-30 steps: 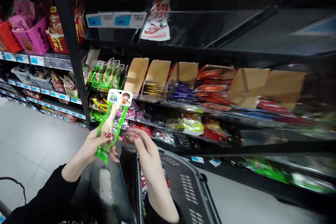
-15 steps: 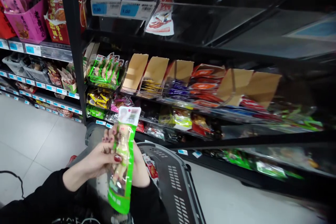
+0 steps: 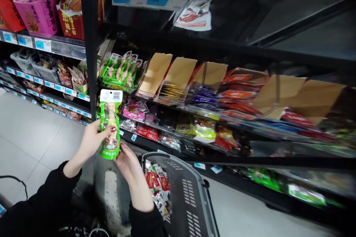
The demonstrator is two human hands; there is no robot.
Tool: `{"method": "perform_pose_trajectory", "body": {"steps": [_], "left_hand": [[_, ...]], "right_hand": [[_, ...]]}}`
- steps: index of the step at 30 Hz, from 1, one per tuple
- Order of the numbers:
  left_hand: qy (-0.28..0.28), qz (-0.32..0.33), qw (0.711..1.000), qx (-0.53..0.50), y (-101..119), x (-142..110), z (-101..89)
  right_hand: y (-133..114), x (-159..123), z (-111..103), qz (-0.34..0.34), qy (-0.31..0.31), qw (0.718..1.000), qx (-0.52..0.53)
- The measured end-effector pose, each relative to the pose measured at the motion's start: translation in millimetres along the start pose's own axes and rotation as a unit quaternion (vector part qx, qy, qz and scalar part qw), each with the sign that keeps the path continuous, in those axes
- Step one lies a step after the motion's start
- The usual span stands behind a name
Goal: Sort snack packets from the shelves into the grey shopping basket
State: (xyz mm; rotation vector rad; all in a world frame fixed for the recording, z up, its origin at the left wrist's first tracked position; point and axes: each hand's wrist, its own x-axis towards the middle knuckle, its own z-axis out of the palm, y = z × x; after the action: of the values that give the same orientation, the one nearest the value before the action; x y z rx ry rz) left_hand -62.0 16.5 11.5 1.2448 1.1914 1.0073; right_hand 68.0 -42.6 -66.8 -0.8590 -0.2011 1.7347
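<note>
A green-edged snack packet (image 3: pixel 110 133) with a white header stands nearly upright before me, pale food showing through its clear front. My left hand (image 3: pixel 94 137) grips its left side, the dark-red thumbnail pressed across the front and the fingers behind. At the lower right corner, my right hand (image 3: pixel 128 163) holds the packet's edge; some of its fingertips are hidden. Similar green packets (image 3: pixel 122 70) stand in a row in a clear shelf bin just beyond.
A grey shopping basket (image 3: pixel 178 177) with red and white packets (image 3: pixel 157 181) inside stands at my right. Shelves with cardboard-backed bins (image 3: pixel 155 72) run along the front. A black shelf post (image 3: pixel 90 44) rises at left, beside pink boxes (image 3: pixel 41 16). Tiled floor (image 3: pixel 33 129) lies at left.
The packet has moved up and left, away from me, and turned more upright. My right hand has come from behind it to its lower right corner. The view has shifted slightly left.
</note>
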Motion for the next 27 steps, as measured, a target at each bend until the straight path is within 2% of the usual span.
{"method": "perform_pose_trajectory", "body": {"steps": [2, 4, 6, 8, 10, 13, 16, 20, 24, 27], "left_hand": [[-0.014, 0.023, 1.000, -0.011, -0.5, -2.4, -3.2], [-0.037, 0.037, 0.998, -0.031, -2.7, -8.2, -5.7], [-0.068, 0.033, 0.994, -0.083, -6.8, -14.6, -7.6], [-0.077, 0.030, 0.985, -0.150, -12.0, -19.7, -9.6], [-0.058, 0.031, 0.982, -0.177, -16.4, -23.2, -12.1], [-0.045, 0.012, 0.983, -0.179, -19.7, -27.4, -17.5], [-0.021, -0.012, 0.985, -0.173, -20.9, -32.6, -24.5], [0.009, -0.031, 0.986, -0.164, -27.3, -38.6, -34.8], [0.040, -0.045, 0.983, -0.176, -41.0, -40.9, -43.3], [0.074, -0.024, 0.980, -0.183, -50.2, -41.5, -47.5]], "right_hand": [[-2.6, 2.5, 0.7, -0.072, 0.002, 0.987, -0.143], [-20.1, 12.4, 6.7, -0.167, 0.010, 0.933, -0.320], [-51.4, 32.7, 20.1, -0.237, 0.036, 0.869, -0.433], [-90.1, 63.3, 42.4, -0.281, 0.070, 0.823, -0.488], [-127.0, 101.1, 71.8, -0.318, 0.104, 0.767, -0.548], [-161.0, 159.1, 118.5, -0.317, 0.139, 0.694, -0.631], [-163.7, 204.1, 151.9, -0.287, 0.165, 0.641, -0.692], [-142.8, 237.9, 168.5, -0.261, 0.186, 0.592, -0.739], [-129.9, 251.9, 172.3, -0.243, 0.223, 0.573, -0.750], [-135.9, 251.0, 172.3, -0.251, 0.238, 0.567, -0.748]]}}
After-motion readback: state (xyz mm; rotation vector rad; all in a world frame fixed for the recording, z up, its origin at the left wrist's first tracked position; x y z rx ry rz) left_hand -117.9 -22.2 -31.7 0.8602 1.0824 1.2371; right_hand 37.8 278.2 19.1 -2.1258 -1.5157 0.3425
